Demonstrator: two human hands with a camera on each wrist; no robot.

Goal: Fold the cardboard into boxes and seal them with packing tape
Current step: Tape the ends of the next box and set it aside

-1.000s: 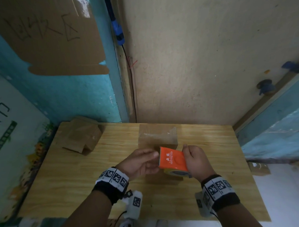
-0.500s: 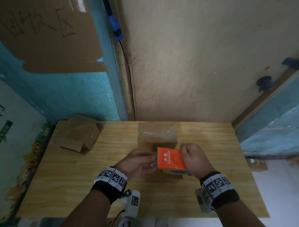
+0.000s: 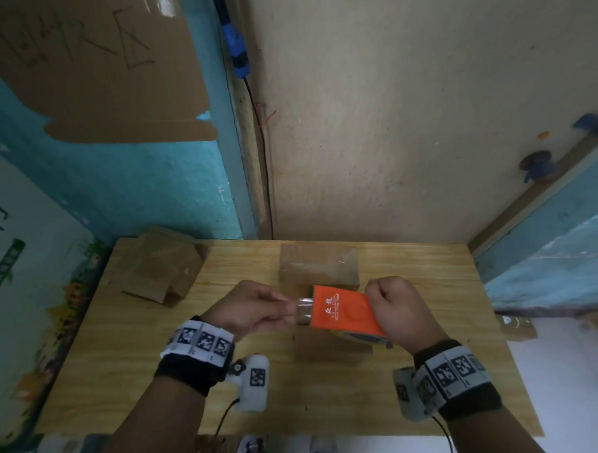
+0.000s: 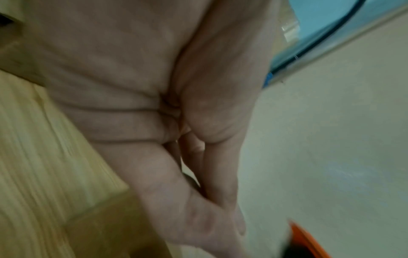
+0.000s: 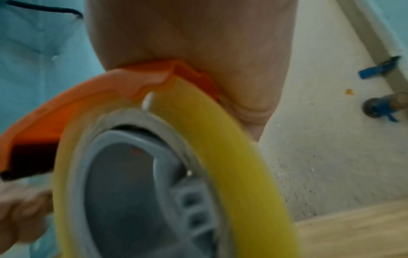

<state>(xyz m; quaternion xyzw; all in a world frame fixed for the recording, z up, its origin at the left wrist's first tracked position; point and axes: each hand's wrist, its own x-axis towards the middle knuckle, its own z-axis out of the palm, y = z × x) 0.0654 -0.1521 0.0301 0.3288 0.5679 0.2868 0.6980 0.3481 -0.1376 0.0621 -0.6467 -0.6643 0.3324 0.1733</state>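
My right hand (image 3: 395, 307) grips an orange tape dispenser (image 3: 342, 311) above the wooden table (image 3: 413, 289). In the right wrist view the dispenser's orange guard (image 5: 114, 87) curves over a yellowish tape roll (image 5: 212, 139) on a grey hub. My left hand (image 3: 256, 308) pinches the free end of clear tape (image 3: 304, 311) at the dispenser's serrated edge. A cardboard box (image 3: 318, 266) with shiny tape on top stands just behind the dispenser. In the left wrist view my fingers (image 4: 198, 209) are pressed together, with a corner of the orange dispenser (image 4: 309, 240) at the bottom right.
A folded, taped cardboard box (image 3: 162, 270) lies at the table's far left corner. Walls close the table in behind and on the left; a cardboard sheet (image 3: 88, 64) with writing hangs upper left. A small box (image 3: 516, 324) sits on the floor to the right.
My left hand has drawn back to the left, so a short strip of clear tape now shows between its fingers and the dispenser's edge. The right hand holds the dispenser almost still.
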